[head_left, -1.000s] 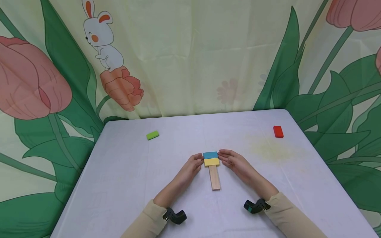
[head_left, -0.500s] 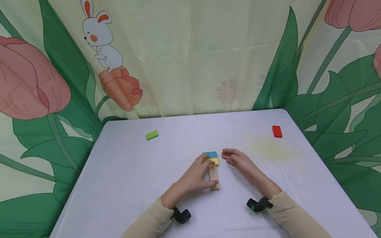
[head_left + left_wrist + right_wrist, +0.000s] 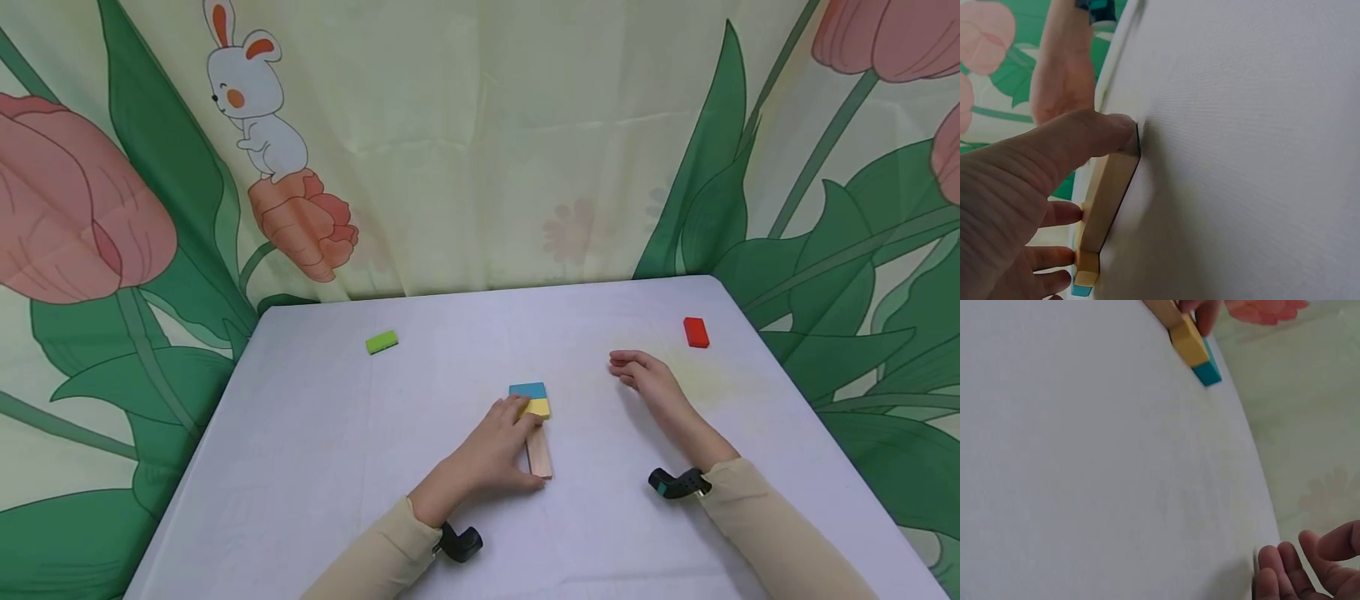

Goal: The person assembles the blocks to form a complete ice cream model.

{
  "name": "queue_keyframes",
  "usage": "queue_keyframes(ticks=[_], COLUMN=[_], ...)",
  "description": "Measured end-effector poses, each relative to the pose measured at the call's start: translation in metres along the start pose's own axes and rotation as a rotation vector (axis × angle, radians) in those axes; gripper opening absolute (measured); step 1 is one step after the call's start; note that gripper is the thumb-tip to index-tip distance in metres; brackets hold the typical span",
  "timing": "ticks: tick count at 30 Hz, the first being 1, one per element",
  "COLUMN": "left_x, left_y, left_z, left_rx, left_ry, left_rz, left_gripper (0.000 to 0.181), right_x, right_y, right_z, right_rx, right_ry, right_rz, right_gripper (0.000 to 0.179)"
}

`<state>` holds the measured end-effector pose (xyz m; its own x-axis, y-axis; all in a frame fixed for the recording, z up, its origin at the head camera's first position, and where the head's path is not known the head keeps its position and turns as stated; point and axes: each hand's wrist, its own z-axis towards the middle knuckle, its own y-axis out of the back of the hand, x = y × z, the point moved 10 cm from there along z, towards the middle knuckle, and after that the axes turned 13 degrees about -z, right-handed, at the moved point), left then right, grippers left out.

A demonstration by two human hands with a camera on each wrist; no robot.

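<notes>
A plain wooden block [image 3: 539, 454] lies lengthwise on the white-covered table, its far end against a yellow block [image 3: 538, 407]. Beyond the yellow one, a blue block [image 3: 528, 390] sits side by side with it, making a T shape. My left hand [image 3: 487, 450] spreads along this row from the left. Its thumb is at the wooden block's near end [image 3: 1124, 156], and its fingertips are at the yellow block. My right hand [image 3: 656, 385] is off to the right, fingers loosely extended and nothing in them, nearest to a red block [image 3: 696, 332].
A green block [image 3: 382, 342] lies at the far left of the table [image 3: 315, 417]. Behind the back edge hangs a printed curtain [image 3: 450, 167] with a rabbit and tulips. Each wrist wears a black camera [image 3: 459, 543].
My left hand has shifted from the blue and yellow blocks' left side to span the wooden block. My right hand has left their right side and moved right and away, toward the red block.
</notes>
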<state>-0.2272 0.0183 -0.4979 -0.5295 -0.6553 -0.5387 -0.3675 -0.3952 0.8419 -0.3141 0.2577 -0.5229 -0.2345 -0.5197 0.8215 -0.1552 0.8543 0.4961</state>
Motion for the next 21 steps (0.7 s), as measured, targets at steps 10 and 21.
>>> queue_keyframes(ticks=[10,21], left_x=[-0.004,-0.002], left_y=[0.005,0.005], left_z=[-0.001,0.001], left_rx=[0.001,0.006], left_ry=[-0.026,-0.017], left_rz=[0.047,0.092], left_gripper=[0.073,0.072], right_x=[-0.012,-0.013], right_y=[0.071,0.123], right_z=[0.013,0.015], right_rx=[-0.145,-0.323], right_ry=[-0.002,0.016], right_rz=[-0.236,-0.472], right_gripper=[0.056,0.053])
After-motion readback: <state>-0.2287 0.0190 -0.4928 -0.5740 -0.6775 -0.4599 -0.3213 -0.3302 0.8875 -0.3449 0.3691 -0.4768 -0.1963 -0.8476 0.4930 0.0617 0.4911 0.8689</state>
